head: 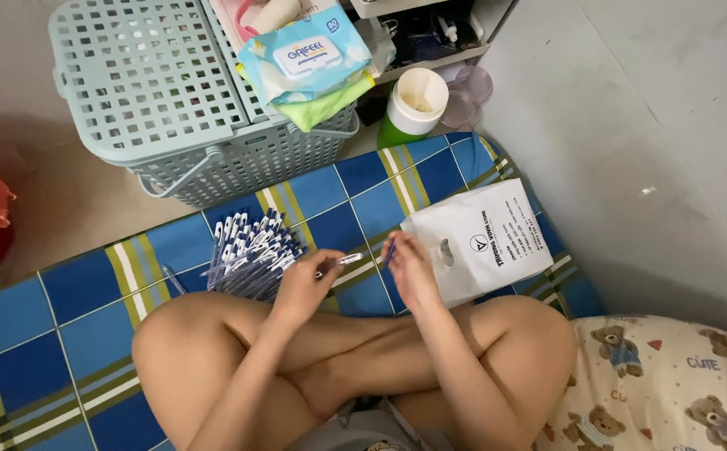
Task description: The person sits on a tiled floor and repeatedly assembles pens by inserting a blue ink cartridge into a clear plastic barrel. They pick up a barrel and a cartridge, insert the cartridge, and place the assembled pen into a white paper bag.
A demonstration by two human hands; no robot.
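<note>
I sit cross-legged on a blue plaid mat (63,326). My left hand (303,284) holds a clear pen barrel (342,261) that points right. My right hand (409,266) pinches a small dark blue pen part (389,250) just to the right of the barrel's tip, a short gap between them. A fanned pile of several blue and white pens (250,250) lies on the mat directly left of my left hand. A white plastic bag (484,242) with dark print lies flat on the mat just right of my right hand.
A pale green lidded plastic basket (154,92) stands beyond the mat, with a pack of wet wipes (305,54) on it. A green jar with a white lid (413,104) sits beside it. A grey wall rises at right. A teddy-print cushion (672,384) lies at lower right.
</note>
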